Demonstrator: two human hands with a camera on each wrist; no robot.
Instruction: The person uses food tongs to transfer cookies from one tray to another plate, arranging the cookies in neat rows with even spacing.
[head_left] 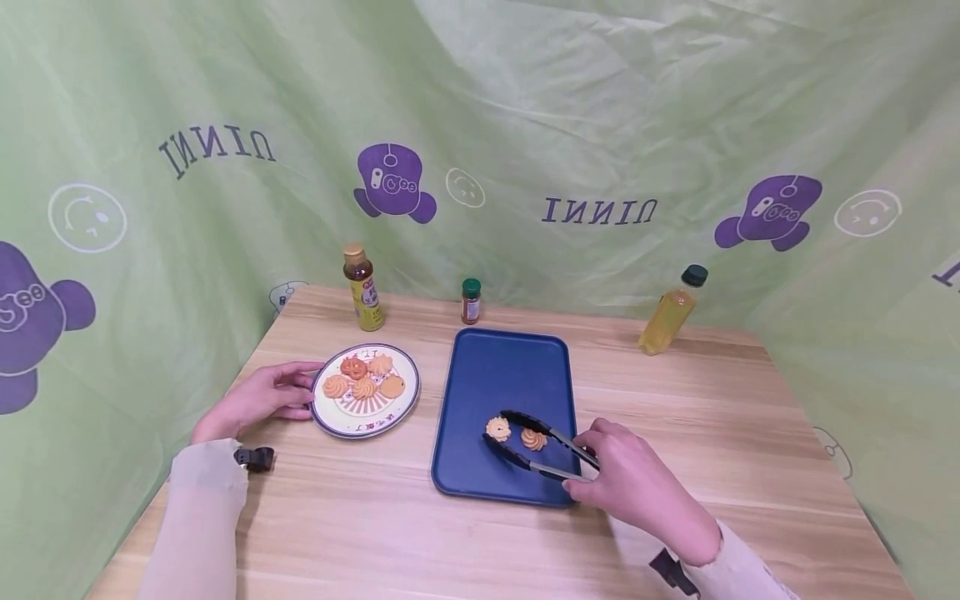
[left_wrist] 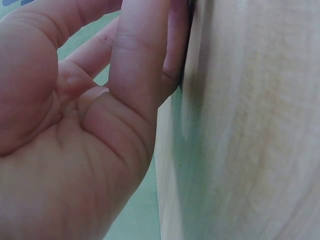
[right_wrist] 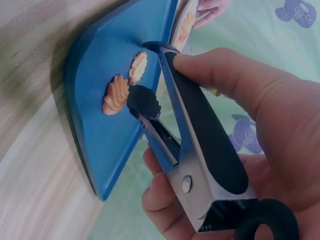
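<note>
My left hand (head_left: pixel 266 396) holds the left rim of a round white plate (head_left: pixel 365 427) with a blue edge, bearing several cookies (head_left: pixel 363 389). In the left wrist view, that hand's (left_wrist: pixel 115 85) fingers bend low beside the tabletop; the plate is out of sight there. My right hand (head_left: pixel 630 471) grips metal tongs (head_left: pixel 553 473) with black tips, thumb along one black handle in the right wrist view. The tips are spread over a blue tray (head_left: pixel 506 367). A pale cookie (head_left: pixel 497 429) lies between them, and a swirled cookie (head_left: pixel 533 439) lies between the tong arms in the head view.
Along the back of the wooden table (head_left: pixel 360 508) stand a yellow-labelled bottle (head_left: pixel 366 292), a small green-capped jar (head_left: pixel 470 302) and, at right, a bottle of yellow liquid (head_left: pixel 669 317). A green printed curtain (head_left: pixel 487 100) hangs behind and at both sides.
</note>
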